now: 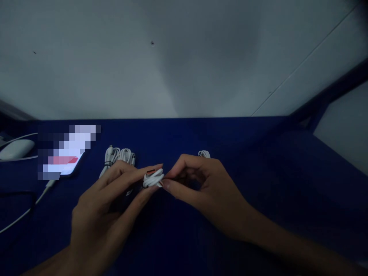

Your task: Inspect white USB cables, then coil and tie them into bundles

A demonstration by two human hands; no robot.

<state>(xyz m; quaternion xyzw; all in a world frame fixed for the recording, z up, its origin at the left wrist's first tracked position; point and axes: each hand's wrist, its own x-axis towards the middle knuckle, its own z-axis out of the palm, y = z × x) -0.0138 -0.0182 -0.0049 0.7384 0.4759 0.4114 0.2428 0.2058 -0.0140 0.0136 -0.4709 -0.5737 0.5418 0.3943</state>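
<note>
A white cable [155,178], wound into a small coil, is pinched between the thumb and fingers of my left hand [106,207]. An orange-coloured connector end shows on top of the coil. My right hand [201,184] meets the coil's right end with thumb and index finger closed together. Whatever is between those fingertips is too small and dark to name. Behind my left hand lie bundled white cables [112,155], one with a dark tie around it. Another white cable bundle [204,154] is partly hidden behind my right hand.
The blue tabletop [178,237] runs back to a pale wall [115,69]. At the left, a lit phone [69,166], partly pixelated, is plugged into a white cord [43,194]. A rounded white object [17,149] sits beside it. A dark blue frame bar [330,92] slants at the right.
</note>
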